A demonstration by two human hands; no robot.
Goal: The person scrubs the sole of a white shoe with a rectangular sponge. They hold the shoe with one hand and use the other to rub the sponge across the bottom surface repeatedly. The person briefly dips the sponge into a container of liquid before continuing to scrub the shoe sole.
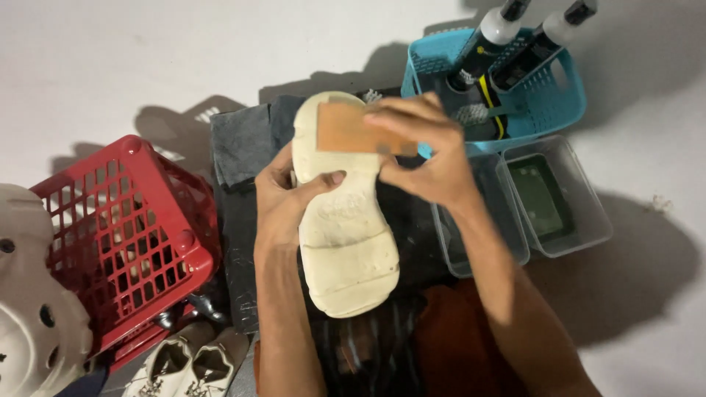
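My left hand (283,202) grips a cream foam slide sandal (346,242) from its left edge, sole side up, thumb pressed across the middle of the sole. My right hand (426,151) holds a flat orange-brown rectangular block (346,129) against the sandal's upper end, fingers curled over the block's right side. Both hands are above a dark grey cloth (246,143) spread on the white floor.
A red plastic basket (121,235) stands at left, with pale perforated clogs (29,323) beside it and white shoes (187,364) below. A teal basket (551,99) holding two dark bottles with white necks sits at top right; two clear tubs (581,228) lie beneath it.
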